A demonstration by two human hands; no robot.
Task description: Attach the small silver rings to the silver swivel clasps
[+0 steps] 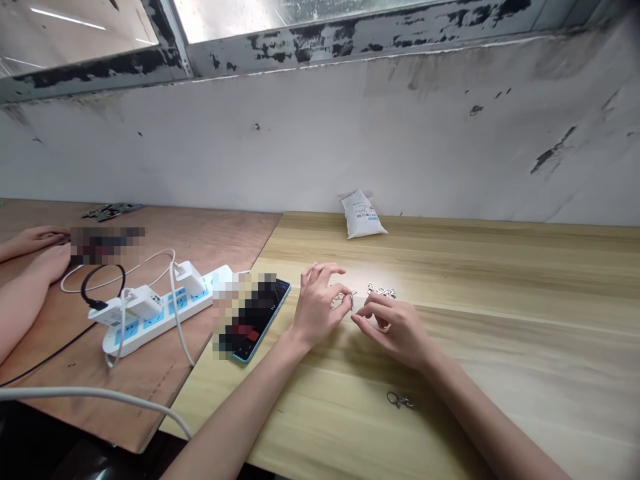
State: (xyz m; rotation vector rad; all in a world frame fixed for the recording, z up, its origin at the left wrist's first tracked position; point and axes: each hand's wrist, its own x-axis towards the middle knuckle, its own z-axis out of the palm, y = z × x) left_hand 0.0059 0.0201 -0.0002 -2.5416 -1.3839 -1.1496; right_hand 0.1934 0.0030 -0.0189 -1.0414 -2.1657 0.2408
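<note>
My left hand (pixel 320 303) pinches a small metal key ring clasp (pixel 351 301) between thumb and forefinger, its other fingers raised and curled. Close beside it on the right, my right hand (pixel 393 327) has thumb and forefinger drawn together near the clasp; whatever sits between these fingertips is too small to make out. Just behind the right hand lies a little pile of metal clasps (pixel 384 291), partly covered by the knuckles. Nearer the front, a single key ring with a swivel clasp (pixel 400 400) rests on the light wooden table (pixel 480 280).
Left of my left forearm lies a phone (pixel 263 320). A white power strip (pixel 173 310) with chargers and loose cables occupies the brown table (pixel 150 393). A white plastic packet (pixel 364 215) sits by the wall. Another person's hands (pixel 47 257) are at far left.
</note>
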